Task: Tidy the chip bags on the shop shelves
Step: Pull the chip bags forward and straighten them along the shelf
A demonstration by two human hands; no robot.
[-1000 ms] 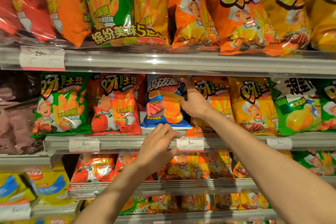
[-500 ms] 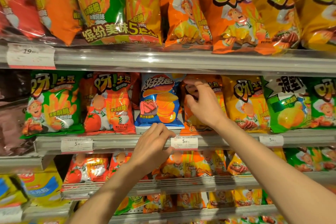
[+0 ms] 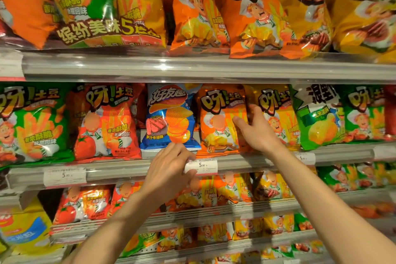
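On the middle shelf (image 3: 128, 169), the orange chip bag (image 3: 218, 120) is standing upright between blue and yellow bags; the right hand (image 3: 257, 133) is pinching its right edge, fingertips hidden behind. The left hand (image 3: 169, 169) is resting curled fingers on the rail, partly covering a price tag (image 3: 203, 166).

glossy plastic chip bags (image 3: 220, 122), shiny metal shelf rail (image 3: 192, 68), paper price tag (image 3: 202, 166).

Upright in a row on the middle shelf (image 3: 128, 169): steak chip bag (image 3: 171, 118) at centre, tomato bag (image 3: 107, 122) just left, cheese bag (image 3: 220, 118) just right. Right hand (image 3: 257, 130) against the cheese bag's right edge; left hand (image 3: 169, 169) below, touching price tag (image 3: 202, 166) on the rail
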